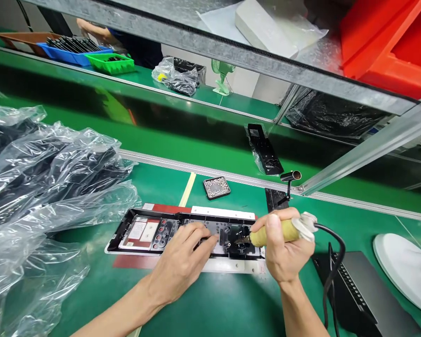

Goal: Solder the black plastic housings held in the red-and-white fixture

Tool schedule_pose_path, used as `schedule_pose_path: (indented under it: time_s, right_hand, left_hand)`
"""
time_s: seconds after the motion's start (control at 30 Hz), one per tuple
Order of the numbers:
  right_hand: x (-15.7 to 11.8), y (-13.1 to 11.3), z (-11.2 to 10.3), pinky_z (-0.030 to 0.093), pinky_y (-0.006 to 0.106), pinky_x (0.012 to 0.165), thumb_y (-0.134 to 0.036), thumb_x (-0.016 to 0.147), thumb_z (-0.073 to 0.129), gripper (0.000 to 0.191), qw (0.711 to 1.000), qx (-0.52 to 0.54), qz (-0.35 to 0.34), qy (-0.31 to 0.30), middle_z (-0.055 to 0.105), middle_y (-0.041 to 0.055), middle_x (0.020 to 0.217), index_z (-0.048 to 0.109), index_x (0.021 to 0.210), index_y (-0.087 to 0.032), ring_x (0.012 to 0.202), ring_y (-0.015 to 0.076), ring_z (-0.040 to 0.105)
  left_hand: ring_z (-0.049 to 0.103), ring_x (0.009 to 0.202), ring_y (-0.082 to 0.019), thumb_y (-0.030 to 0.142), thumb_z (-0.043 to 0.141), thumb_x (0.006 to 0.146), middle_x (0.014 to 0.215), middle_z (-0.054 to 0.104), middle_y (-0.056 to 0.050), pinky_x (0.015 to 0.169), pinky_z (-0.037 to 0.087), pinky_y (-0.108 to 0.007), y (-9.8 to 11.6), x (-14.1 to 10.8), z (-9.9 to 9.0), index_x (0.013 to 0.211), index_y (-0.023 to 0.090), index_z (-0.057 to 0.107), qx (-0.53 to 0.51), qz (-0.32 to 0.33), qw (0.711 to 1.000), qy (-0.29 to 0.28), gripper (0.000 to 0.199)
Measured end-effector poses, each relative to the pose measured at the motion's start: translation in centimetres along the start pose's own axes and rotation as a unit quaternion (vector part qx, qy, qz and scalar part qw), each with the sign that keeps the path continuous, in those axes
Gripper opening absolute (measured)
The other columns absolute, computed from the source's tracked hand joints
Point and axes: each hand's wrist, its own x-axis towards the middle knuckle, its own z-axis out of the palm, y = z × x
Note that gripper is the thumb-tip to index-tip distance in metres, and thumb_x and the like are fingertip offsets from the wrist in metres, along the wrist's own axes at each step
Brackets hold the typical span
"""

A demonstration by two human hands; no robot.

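My right hand (284, 248) is wrapped round the yellow handle of a soldering iron (259, 236), its tip angled down left into a long black plastic housing (115, 239). The tip meets the dark right-hand compartment; whether it touches a part there is too small to tell. Over the middle of the housing, my left hand (185, 255) has its thumb and fingers bent together near the grey inner plate. Anything between those fingertips is hidden. The housing lies in a white-railed fixture (228, 266) with a reddish base (133, 262).
Behind the housing sits a small tray (216, 187) of tiny metal parts. Bagged dark pieces (56, 168) cover the left. A metal iron holder (290, 177), a black laptop-like object (365, 290) and a white round base (407, 267) stand right. Overhead runs a metal shelf (182, 32).
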Motion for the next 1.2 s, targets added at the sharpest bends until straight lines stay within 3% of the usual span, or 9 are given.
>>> schedule_pose_path:
  time_s: [0.1,0.23,0.67,0.83,0.9,1.03,1.13,1.2]
  right_hand:
    - [-0.6,0.5,0.3,0.050,0.025,0.051,-0.020,0.093,0.063,0.018,0.999,-0.016,0.015,-0.029,0.068,-0.0028,0.062,0.062,0.075,-0.020,0.053,0.0112,0.062]
    - [-1.0,0.9,0.6,0.050,0.025,0.051,-0.020,0.093,0.063,0.018,0.998,-0.026,0.017,-0.048,0.068,-0.0023,0.062,0.062,0.075,-0.019,0.052,0.0110,0.061]
    - [-1.4,0.8,1.2,0.046,0.023,0.044,-0.023,0.093,0.063,0.020,0.995,-0.051,0.020,-0.083,0.064,-0.0025,0.058,0.062,0.073,-0.019,0.045,0.0096,0.056]
    - [-1.7,1.1,1.2,0.046,0.023,0.044,-0.026,0.092,0.064,0.019,0.995,-0.037,0.036,-0.090,0.063,-0.0026,0.058,0.062,0.074,-0.019,0.045,0.0101,0.055]
    - [-1.8,1.2,1.3,0.045,0.022,0.042,-0.029,0.093,0.063,0.022,0.995,-0.027,0.047,-0.086,0.062,-0.0024,0.057,0.061,0.073,-0.020,0.044,0.0103,0.054]
    - [-1.7,1.5,1.5,0.043,0.022,0.039,-0.031,0.094,0.063,0.026,0.995,-0.023,0.057,-0.083,0.058,-0.0025,0.054,0.061,0.071,-0.019,0.041,0.0100,0.051]
    - [-1.8,2.0,1.5,0.042,0.022,0.040,-0.031,0.095,0.062,0.026,0.996,-0.021,0.040,-0.080,0.057,-0.0028,0.054,0.061,0.072,-0.020,0.041,0.0097,0.051]
    - [-2.1,2.5,1.5,0.044,0.022,0.044,-0.032,0.095,0.062,0.026,0.997,-0.027,0.026,-0.064,0.059,-0.0016,0.057,0.061,0.072,-0.020,0.046,0.0106,0.054]
  left_hand:
    - [0.057,0.110,-0.026,-0.001,0.062,0.089,0.107,0.066,-0.010,0.090,0.049,-0.043,-0.5,-0.8,0.1,0.128,0.015,0.060,-0.011,-0.033,0.998,0.056,0.043]
    - [0.058,0.110,-0.026,-0.003,0.065,0.086,0.107,0.065,-0.010,0.092,0.051,-0.044,-1.0,-1.3,0.5,0.130,0.016,0.060,-0.033,-0.050,0.994,0.088,0.048]
    - [0.057,0.107,-0.024,-0.004,0.065,0.086,0.103,0.066,-0.008,0.091,0.053,-0.045,-1.2,-1.6,1.0,0.130,0.018,0.060,-0.072,-0.060,0.988,0.124,0.050]
    - [0.056,0.105,-0.022,0.001,0.062,0.091,0.100,0.066,-0.006,0.093,0.051,-0.043,-1.2,-0.7,0.2,0.121,0.021,0.065,-0.100,-0.092,0.981,0.140,0.036]
    - [0.057,0.102,-0.021,0.008,0.059,0.096,0.099,0.067,-0.006,0.092,0.051,-0.042,-1.6,0.5,-0.6,0.118,0.022,0.067,-0.110,-0.122,0.980,0.115,0.028]
    - [0.059,0.101,-0.023,0.024,0.052,0.102,0.102,0.071,-0.008,0.091,0.052,-0.043,-4.0,4.8,-1.8,0.118,0.020,0.070,-0.070,-0.185,0.980,0.010,0.024]
    - [0.063,0.103,-0.027,0.025,0.050,0.102,0.103,0.074,-0.010,0.096,0.050,-0.046,-6.9,8.7,-1.2,0.113,0.017,0.073,-0.004,-0.187,0.979,-0.076,0.027]
    - [0.066,0.100,-0.027,0.020,0.053,0.099,0.100,0.076,-0.011,0.094,0.051,-0.042,-8.9,11.0,0.2,0.106,0.015,0.076,0.003,-0.177,0.979,-0.105,0.025]
